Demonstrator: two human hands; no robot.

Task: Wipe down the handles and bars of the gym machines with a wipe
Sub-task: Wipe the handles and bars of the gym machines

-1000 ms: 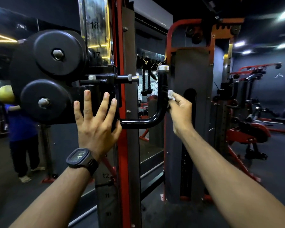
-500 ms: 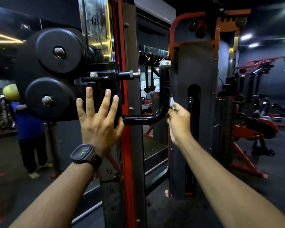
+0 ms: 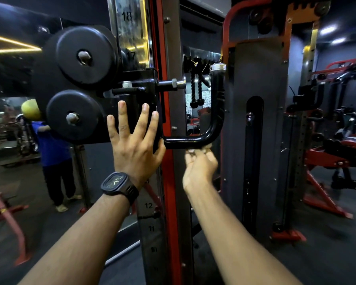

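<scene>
Wipe [image 3: 208,145] pressed up under the horizontal leg of the black L-handle [image 3: 185,139], close to the bend.
Right hand [image 3: 199,164] below the bar, motion-blurred, fingers [image 3: 192,154] curled round the wipe. Left hand [image 3: 136,145] flat on the black carriage plate [image 3: 109,101], fingers straight and spread, beside the handle's root at the red upright [image 3: 167,182]. Two black rollers [image 3: 84,56] up-left, rope grips [image 3: 196,89] hanging behind the handle. Versus half a second back: right hand off the vertical leg, now down under the bend; left hand unmoved.
</scene>
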